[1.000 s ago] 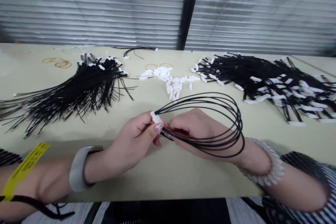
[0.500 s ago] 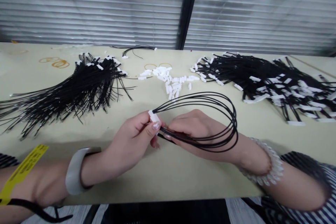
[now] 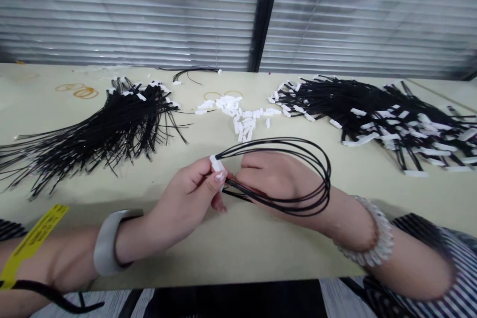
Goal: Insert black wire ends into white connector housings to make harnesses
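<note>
1. Pinching, with thumb and fingers of the left hand (image 3: 188, 186), a small white rectangular plastic connector (image 3: 217, 165), tilted and pointing up and away.
2. Curling the fingers of the right hand (image 3: 274, 174) inward just beside that connector, fingertips hidden behind the hand and strands; impossible to make out whether grasping a wire end or merely folded.
3. Holding the connector above the near middle of a pale, smooth tabletop (image 3: 231, 253), with a rounded loop of several thin black wires (image 3: 326, 181) arching out around the right hand and bending back toward the left fingers.
4. Could let the connector twist or slip, given so narrow a pinch, through a hard tug on springy-looking wires.
5. Could confuse or cross strands, through handling so many lookalike lengths bunched closely together.
6. Could snag the loop on a clear beaded bracelet (image 3: 376, 238) at the right wrist, by drawing that hand back through the wires.
7. Could scatter a cluster of small loose white plastic pieces (image 3: 246, 119) just beyond the loop, by swinging the wires wide.
8. Could tangle with a white-tipped heap of black wires (image 3: 115, 119) at left or a larger one (image 3: 335, 97) at right, by reaching carelessly with trailing strands.
</note>
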Demonstrator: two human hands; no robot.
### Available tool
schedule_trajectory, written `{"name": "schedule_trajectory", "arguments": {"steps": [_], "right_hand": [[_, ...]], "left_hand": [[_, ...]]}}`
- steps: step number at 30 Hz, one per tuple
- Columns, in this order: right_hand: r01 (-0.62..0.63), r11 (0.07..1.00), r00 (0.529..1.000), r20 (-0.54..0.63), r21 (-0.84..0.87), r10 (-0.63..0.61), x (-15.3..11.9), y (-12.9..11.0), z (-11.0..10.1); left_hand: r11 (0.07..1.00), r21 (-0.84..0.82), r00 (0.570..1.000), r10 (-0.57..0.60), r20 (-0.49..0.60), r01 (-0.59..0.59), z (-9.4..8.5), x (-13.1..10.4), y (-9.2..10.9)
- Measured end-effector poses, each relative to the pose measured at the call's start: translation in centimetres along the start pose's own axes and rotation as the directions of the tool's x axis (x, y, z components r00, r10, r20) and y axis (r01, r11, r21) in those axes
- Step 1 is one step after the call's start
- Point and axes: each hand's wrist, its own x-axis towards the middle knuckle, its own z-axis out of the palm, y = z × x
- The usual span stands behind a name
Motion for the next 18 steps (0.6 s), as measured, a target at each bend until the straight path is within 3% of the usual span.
{"name": "schedule_trajectory", "arguments": {"steps": [3,6,8,10,12,14,16,18], "right_hand": [[-0.096,0.983,0.995,-0.022,-0.154,0.093,-0.2,0.9,-0.2],[-0.308,0.939,0.951,-0.081,-0.152,0.299,-0.6,2.4,-0.7],[-0.472,0.875,0.867,-0.237,-0.106,0.438,-0.9,3.6,-1.0],[-0.536,0.84,0.74,-0.428,0.089,0.518,-1.2,4.7,-1.2],[-0.422,0.799,0.609,-0.518,0.43,0.6,-1.4,5.3,-1.6],[-0.193,0.691,0.5,-0.536,0.696,0.68,-1.5,5.4,-2.2],[-0.027,0.613,0.434,-0.544,0.789,0.718,-1.5,4.8,-3.0],[0.026,0.602,0.423,-0.554,0.798,0.717,-1.5,3.7,-3.8]], "left_hand": [[0.993,-0.096,0.997,-0.073,-0.012,0.071,0.1,0.1,0.1],[0.969,-0.218,0.991,-0.127,-0.038,0.116,0.0,0.3,-0.1],[0.95,-0.28,0.986,-0.161,-0.053,0.14,0.0,0.5,-0.3],[0.936,-0.319,0.983,-0.177,-0.054,0.151,-0.1,0.7,-0.6],[0.929,-0.339,0.983,-0.176,-0.053,0.148,-0.1,0.7,-0.8],[0.928,-0.344,0.984,-0.17,-0.051,0.142,-0.1,0.7,-0.8],[0.928,-0.346,0.985,-0.165,-0.048,0.138,-0.1,0.6,-0.8],[0.93,-0.34,0.986,-0.16,-0.037,0.138,0.0,0.6,-0.8]]}}
